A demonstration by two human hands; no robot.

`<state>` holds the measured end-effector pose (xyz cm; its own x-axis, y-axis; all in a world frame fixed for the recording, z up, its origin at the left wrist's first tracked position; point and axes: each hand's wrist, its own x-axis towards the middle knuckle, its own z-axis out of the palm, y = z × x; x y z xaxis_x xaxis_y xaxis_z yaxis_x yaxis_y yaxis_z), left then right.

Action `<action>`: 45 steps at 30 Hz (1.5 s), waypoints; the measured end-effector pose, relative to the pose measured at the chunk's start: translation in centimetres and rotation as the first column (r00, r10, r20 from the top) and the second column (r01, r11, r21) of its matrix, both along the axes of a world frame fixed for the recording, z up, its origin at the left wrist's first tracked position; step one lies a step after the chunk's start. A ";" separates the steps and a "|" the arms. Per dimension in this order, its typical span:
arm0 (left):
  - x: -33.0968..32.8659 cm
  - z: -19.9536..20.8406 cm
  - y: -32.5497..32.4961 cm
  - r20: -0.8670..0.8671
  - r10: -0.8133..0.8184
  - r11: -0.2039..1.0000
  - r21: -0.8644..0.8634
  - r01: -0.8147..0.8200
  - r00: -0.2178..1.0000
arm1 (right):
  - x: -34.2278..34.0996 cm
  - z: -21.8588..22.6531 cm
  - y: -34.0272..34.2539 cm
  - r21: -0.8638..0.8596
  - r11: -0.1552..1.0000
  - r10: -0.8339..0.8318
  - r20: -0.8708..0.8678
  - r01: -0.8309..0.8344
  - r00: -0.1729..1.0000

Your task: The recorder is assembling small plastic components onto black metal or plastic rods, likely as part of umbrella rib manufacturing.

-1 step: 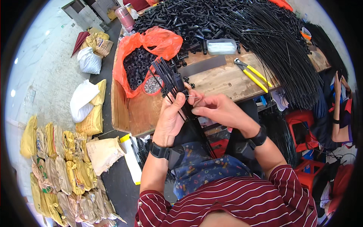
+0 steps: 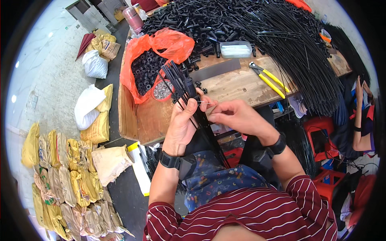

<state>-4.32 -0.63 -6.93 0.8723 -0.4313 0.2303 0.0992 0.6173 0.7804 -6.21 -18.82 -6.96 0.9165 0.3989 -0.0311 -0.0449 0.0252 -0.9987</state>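
My left hand (image 2: pixel 183 122) is closed around a bundle of thin black rods (image 2: pixel 173 76), held upright at a slant over the table's front edge. A black plastic fitting (image 2: pixel 189 86) stands among the rods just above my left fingers. Thin pale strands (image 2: pixel 206 103) cross from the bundle toward my right hand (image 2: pixel 237 116). That hand is pinched closed, its thumb and forefinger beside the strands. What sits between its fingertips is too small to make out. The lower ends of the black rods run down toward my lap.
An orange bag (image 2: pixel 128 74) of black parts and a red bowl (image 2: pixel 154 94) of small metal pieces stand beyond my left hand. Yellow-handled pliers (image 2: pixel 273 84), a metal strip (image 2: pixel 215 70) and a clear box (image 2: pixel 235 55) lie on the table. Black rods (image 2: pixel 297 60) and fittings (image 2: pixel 177 20) are heaped behind.
My right hand has moved slightly to the right, away from the bundle, still pinched. My left hand and the rods stay in place.
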 end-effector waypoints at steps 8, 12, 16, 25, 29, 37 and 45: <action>-0.3 0.5 0.4 -0.049 -0.022 1.000 0.008 0.023 0.999 | -0.2 2.0 -1.6 -0.021 0.996 -0.084 0.073 0.086 0.994; -0.9 1.7 -0.7 -0.064 0.117 0.983 0.147 -0.107 0.991 | -0.7 2.9 0.6 -0.058 0.946 -0.266 0.424 0.319 0.866; -1.3 1.5 -1.2 0.024 0.200 0.943 0.267 -0.199 0.979 | -0.8 3.6 2.4 -0.058 0.922 -0.305 0.502 0.384 0.809; -1.2 1.2 -1.3 0.046 0.285 0.918 0.273 -0.287 0.957 | -1.3 3.1 2.8 -0.075 0.897 -0.309 0.599 0.437 0.739; -1.5 1.3 -1.4 0.076 0.292 0.906 0.298 -0.301 0.954 | -1.1 3.5 2.1 -0.149 0.824 -0.209 0.817 0.547 0.537; -1.2 1.3 -2.4 0.017 0.307 0.919 0.254 -0.301 0.952 | 0.1 0.1 1.5 0.002 0.905 -0.374 0.479 0.425 0.794; -0.5 1.1 -1.8 0.085 0.277 0.914 0.282 -0.290 0.957 | 5.6 -3.0 -9.7 -0.458 0.271 0.019 0.882 0.847 0.471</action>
